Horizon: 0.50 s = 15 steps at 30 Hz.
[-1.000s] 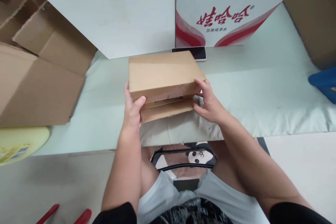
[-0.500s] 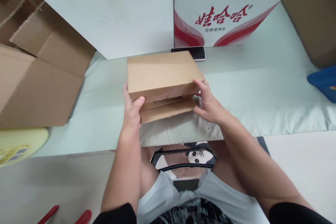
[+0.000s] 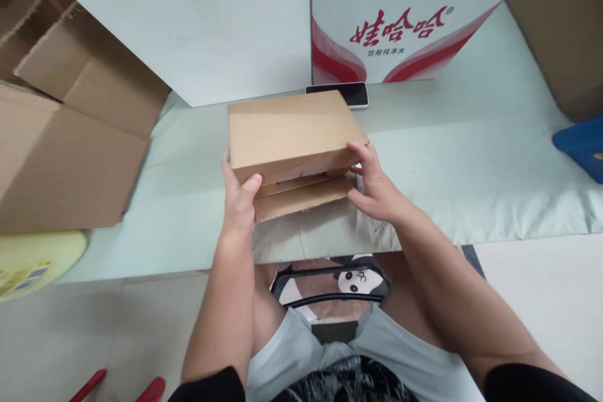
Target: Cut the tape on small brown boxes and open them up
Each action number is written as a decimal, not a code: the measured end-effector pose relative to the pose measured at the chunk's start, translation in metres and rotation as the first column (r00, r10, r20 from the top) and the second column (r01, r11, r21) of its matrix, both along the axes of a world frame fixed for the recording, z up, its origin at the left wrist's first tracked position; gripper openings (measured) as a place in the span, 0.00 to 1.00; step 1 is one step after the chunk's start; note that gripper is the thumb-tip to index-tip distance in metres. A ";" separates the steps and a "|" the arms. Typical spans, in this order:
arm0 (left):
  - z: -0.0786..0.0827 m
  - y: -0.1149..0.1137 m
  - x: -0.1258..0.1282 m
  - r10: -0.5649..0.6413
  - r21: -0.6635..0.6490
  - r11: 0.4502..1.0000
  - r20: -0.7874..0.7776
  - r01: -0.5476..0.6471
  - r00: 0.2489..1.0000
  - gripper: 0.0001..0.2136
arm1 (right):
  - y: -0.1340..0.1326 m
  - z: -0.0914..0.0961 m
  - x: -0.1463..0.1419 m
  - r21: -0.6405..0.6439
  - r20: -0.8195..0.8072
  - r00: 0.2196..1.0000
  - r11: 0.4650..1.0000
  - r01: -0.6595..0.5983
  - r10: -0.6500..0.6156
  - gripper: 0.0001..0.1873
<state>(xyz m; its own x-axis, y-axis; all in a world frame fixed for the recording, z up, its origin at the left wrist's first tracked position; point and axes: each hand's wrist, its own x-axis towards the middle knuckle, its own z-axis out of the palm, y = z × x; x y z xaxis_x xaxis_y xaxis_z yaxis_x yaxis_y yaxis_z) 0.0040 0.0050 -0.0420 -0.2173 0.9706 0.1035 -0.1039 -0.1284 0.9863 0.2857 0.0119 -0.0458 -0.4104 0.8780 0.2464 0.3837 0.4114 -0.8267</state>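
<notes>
A small brown cardboard box (image 3: pixel 292 129) is between my two hands at the front of the covered table. Its near side is partly open, with a flap (image 3: pixel 304 198) sticking out toward me below a dark gap. My left hand (image 3: pixel 239 198) grips the left side, thumb on the near face and fingers behind the edge. My right hand (image 3: pixel 374 185) holds the near right corner, the index finger at the lid's edge and the thumb by the flap's end. What lies inside the box is hidden.
Behind the box lies a phone (image 3: pixel 355 95), against a white carton with red lettering (image 3: pixel 400 38). A plain white carton (image 3: pixel 202 38) stands beside it. Open brown cartons (image 3: pixel 70 163) and a pale yellow container (image 3: pixel 38 257) are at left; a blue object (image 3: pixel 581 144) is at right.
Almost nothing differs. Both hands keep their hold on the box, and the left hand with the flap's left end has shifted very slightly right.
</notes>
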 end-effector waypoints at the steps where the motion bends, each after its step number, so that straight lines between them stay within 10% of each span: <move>1: -0.001 0.000 0.000 -0.001 0.002 1.000 -0.001 0.001 1.000 0.44 | 0.000 0.000 0.000 -0.005 0.001 1.000 1.000 0.006 -0.006 0.50; 15: -0.012 0.002 -0.002 -0.063 0.093 0.992 -0.183 0.082 0.981 0.43 | -0.003 -0.001 -0.004 -0.084 0.024 0.995 0.992 0.098 -0.096 0.46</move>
<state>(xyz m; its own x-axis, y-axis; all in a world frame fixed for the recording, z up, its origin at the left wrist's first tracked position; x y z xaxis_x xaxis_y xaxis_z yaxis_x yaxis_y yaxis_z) 0.0017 0.0069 -0.0538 -0.1158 0.9659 0.2316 0.0608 -0.2259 0.9723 0.2815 0.0092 -0.0465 -0.3263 0.9313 0.1621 0.4353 0.3003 -0.8487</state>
